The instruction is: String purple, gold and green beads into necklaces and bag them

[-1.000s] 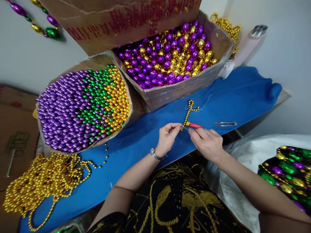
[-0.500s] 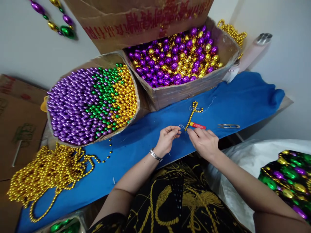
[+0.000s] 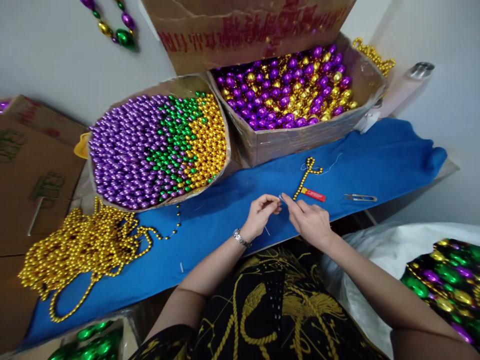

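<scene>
Both hands meet over the blue cloth (image 3: 210,230): the left hand (image 3: 260,214) and right hand (image 3: 306,220) each pinch what looks like thin white thread (image 3: 280,198), hard to make out, just beside the short gold bead strand (image 3: 305,176). Keeping the thread taut and the fingertips close should steady it.

A plain pale wall (image 3: 56,60) runs behind a work table draped in blue cloth (image 3: 390,155), meeting a second pale wall (image 3: 450,110) at the right corner. Flattened brown cardboard (image 3: 33,165) lies at left; light is soft and even
</scene>
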### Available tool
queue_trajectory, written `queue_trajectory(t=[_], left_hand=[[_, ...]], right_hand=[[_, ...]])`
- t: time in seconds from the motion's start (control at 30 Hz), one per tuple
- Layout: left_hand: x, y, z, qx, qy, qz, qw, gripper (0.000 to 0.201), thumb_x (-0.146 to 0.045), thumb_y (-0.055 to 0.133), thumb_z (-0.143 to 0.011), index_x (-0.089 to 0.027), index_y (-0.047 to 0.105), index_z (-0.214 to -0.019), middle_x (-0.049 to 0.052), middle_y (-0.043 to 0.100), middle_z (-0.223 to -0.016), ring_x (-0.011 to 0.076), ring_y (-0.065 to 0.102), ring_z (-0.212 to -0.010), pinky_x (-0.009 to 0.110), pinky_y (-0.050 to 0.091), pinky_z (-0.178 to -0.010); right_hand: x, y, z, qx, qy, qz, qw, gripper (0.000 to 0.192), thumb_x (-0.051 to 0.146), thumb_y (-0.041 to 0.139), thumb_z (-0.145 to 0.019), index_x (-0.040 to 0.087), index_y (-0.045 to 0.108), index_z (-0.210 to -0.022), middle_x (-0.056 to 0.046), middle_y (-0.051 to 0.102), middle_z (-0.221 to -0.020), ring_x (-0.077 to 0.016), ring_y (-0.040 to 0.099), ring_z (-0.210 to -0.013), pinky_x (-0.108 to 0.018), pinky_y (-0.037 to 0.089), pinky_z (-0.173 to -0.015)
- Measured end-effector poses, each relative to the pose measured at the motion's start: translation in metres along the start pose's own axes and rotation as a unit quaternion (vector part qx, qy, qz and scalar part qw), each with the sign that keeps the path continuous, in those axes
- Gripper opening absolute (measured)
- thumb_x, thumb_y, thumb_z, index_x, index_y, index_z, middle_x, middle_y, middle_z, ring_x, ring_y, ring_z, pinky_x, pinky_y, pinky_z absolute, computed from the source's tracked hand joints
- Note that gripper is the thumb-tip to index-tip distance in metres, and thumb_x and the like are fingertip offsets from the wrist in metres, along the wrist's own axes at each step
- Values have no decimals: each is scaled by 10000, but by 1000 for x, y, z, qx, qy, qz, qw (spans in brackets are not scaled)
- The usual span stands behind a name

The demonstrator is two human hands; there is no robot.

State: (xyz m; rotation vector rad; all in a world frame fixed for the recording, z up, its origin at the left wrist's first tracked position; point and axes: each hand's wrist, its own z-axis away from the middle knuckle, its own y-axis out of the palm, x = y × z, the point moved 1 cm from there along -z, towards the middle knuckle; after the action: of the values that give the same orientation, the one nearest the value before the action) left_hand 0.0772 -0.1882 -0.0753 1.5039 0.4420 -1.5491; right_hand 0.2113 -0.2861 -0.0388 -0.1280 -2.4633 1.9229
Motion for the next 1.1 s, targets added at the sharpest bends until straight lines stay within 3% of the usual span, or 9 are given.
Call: queue_trajectory(t=[0.13, 0.3, 0.5, 0.73, 0.93, 1.03, 1.1], left_hand=[[1, -3, 2, 18, -5, 17, 1000, 279, -383, 749, -755, -150, 669, -886, 32, 694, -817, 108, 637, -696, 250, 516, -693], [0, -8, 5, 10, -21, 14, 1000, 268, -365, 746, -756, -148, 682, -901, 46, 703, -847, 112, 642, -723, 247, 515, -700], [-6, -4, 5, -12, -34, 25, 999, 301, -398, 716, -771, -175, 716, -972, 76, 711, -994, 156, 651, -868, 248, 510, -708], [-16, 2, 3, -20, -38, 11, 999, 324, -411, 795, -690, -150, 733, -872, 46, 700, -828, 126, 624, -780, 230, 496, -683], [-12, 3, 2, -28, -38, -1, 999, 365, -440, 805, -665, -135, 721, -846, 54, 699, -808, 119, 603, -723, 243, 495, -667], [-9, -1, 1, -28, -10, -56, 998, 358, -467, 759, -711, -134, 700, -829, 46, 684, -789, 117, 582, -695, 245, 485, -650], [-6, -7, 0, -32, 20, -128, 991, 328, -457, 718, -754, -138, 691, -822, 31, 667, -753, 103, 545, -643, 230, 448, -613]], right_hand=[[3, 5, -1, 58, -1, -38, 998, 494, 245, 444, -933, 283, 504, -1422, -18, 712, -869, -116, 588, -567, -257, 376, -589], [-2, 9, 3, 19, -16, -127, 992, 484, 217, 418, -944, 257, 510, -1417, -19, 709, -887, -116, 632, -627, -233, 454, -609], [-5, 9, 2, 9, -10, -266, 964, 487, 196, 415, -960, 249, 471, -1441, -37, 713, -1022, -121, 676, -806, -222, 518, -731], [-5, 11, 2, 2, -8, -263, 965, 456, 215, 415, -966, 232, 512, -1411, -34, 697, -923, -106, 657, -730, -216, 512, -728], [-3, 8, 2, 13, 4, -275, 961, 441, 239, 416, -962, 245, 545, -1384, -36, 682, -879, -104, 624, -685, -217, 497, -685], [-5, 6, 0, 27, 47, -380, 923, 447, 281, 428, -966, 237, 515, -1402, -28, 663, -832, -109, 602, -646, -236, 500, -639], [-10, 3, -4, 28, 102, -502, 858, 492, 326, 448, -966, 239, 432, -1450, 6, 624, -767, -98, 557, -557, -234, 485, -552]])
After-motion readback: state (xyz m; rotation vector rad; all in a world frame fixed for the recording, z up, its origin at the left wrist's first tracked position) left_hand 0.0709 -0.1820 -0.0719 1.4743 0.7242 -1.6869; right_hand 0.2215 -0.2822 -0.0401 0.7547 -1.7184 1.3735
